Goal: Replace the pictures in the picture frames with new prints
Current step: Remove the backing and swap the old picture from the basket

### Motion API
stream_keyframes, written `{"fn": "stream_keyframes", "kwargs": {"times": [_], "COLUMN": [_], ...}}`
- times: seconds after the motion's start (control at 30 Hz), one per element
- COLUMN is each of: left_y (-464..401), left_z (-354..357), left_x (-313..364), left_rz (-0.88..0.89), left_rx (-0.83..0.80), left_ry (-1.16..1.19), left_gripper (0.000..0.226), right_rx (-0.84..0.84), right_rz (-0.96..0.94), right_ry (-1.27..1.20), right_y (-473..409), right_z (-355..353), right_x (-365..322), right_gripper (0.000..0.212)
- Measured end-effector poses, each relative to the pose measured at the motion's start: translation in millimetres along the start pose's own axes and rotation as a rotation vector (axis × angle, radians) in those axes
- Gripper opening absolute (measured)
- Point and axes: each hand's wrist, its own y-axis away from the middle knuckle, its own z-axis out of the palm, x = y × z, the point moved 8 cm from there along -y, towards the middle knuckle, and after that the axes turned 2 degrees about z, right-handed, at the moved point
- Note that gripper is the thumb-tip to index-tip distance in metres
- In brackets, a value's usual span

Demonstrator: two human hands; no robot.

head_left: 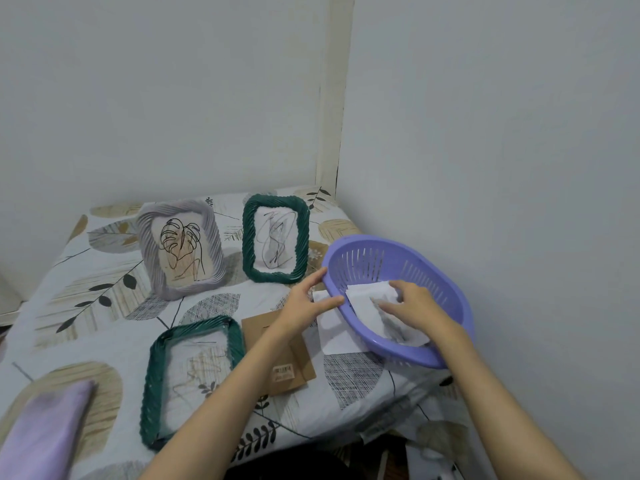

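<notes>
At right of centre, a person's right hand (414, 301) lies with fingers extended on white prints (372, 299) inside a tilted purple basket (446, 296), while the left hand (304, 304) pinches its near rim. Two frames stand upper centre, lilac (147, 244) and green (247, 237); another green frame (156, 375) lies flat beside a brown backing board (304, 368) on the leaf-print bed (104, 306).

Purple basket (446, 282), two green frames (276, 239), perhaps grey frame (180, 249)
</notes>
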Motion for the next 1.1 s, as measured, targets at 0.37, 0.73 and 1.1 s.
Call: {"fn": "stream_keyframes", "kwargs": {"times": [0.37,0.73,1.1], "left_y": [2.0,3.9,35.4], "left_z": [-3.4,-1.5,21.8], "left_x": [0.0,-1.2,73.4], "left_rz": [0.05,-0.002,0.024], "left_rx": [0.048,0.007,-0.072], "left_ry": [-0.071,-0.038,0.389], "left_gripper": [0.077,0.075,0.03], "right_rx": [-0.102,0.251,0.087], "right_rz": [0.234,0.168,-0.27], "right_ry": [0.223,0.028,-0.506], "right_y": [-25.7,-20.4,40.8], "right_z": [9.5,-23.2,-1.3], "right_x": [36.3,31.6,-58.6], "right_gripper": [0.077,0.013,0.009]}}
